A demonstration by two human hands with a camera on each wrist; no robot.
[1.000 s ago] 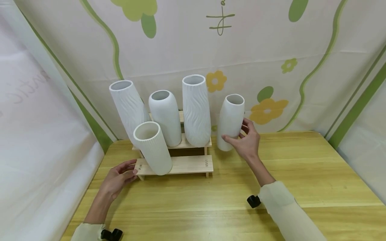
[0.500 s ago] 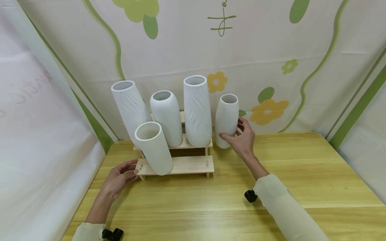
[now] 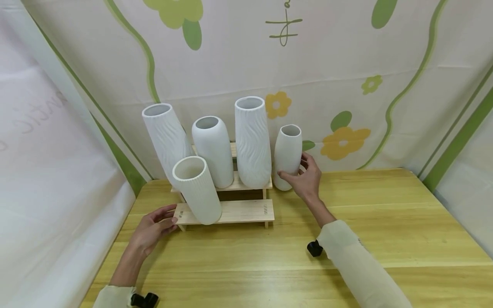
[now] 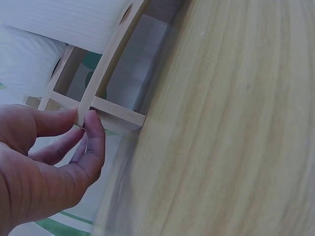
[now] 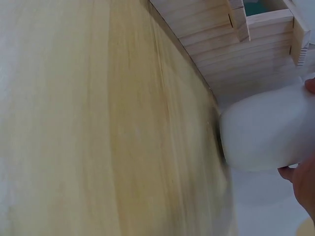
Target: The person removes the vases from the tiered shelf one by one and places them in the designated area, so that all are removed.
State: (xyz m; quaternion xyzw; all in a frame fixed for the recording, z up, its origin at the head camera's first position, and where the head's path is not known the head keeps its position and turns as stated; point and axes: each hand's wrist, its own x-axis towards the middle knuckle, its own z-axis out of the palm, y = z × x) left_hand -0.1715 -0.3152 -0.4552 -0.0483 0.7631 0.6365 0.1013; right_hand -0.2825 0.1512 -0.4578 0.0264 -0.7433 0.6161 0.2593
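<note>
My left hand [image 3: 152, 231] pinches the left end of the lowest board of a stepped wooden stand [image 3: 244, 210]. In the left wrist view, the thumb and fingers of that hand [image 4: 59, 167] meet at the board's corner. A smooth white vase [image 3: 288, 156] stands nearly upright just right of the stand, low by the tabletop. My right hand [image 3: 307, 179] grips its lower half from the right, thumb in front. The right wrist view shows the vase's rounded base [image 5: 256, 132] close to the table; whether it touches cannot be told.
On the stand are a ribbed vase [image 3: 198, 192] at front left, a smooth round-shouldered vase [image 3: 213, 154], and two wavy-textured vases, one tall [image 3: 252, 141] and one at far left [image 3: 163, 137]. A printed cloth [image 3: 327, 55] hangs behind the wooden table [image 3: 366, 214].
My right hand has brought the smooth vase leftward, closer to the stand, and slightly lower at the end. The left hand keeps its pinch on the board.
</note>
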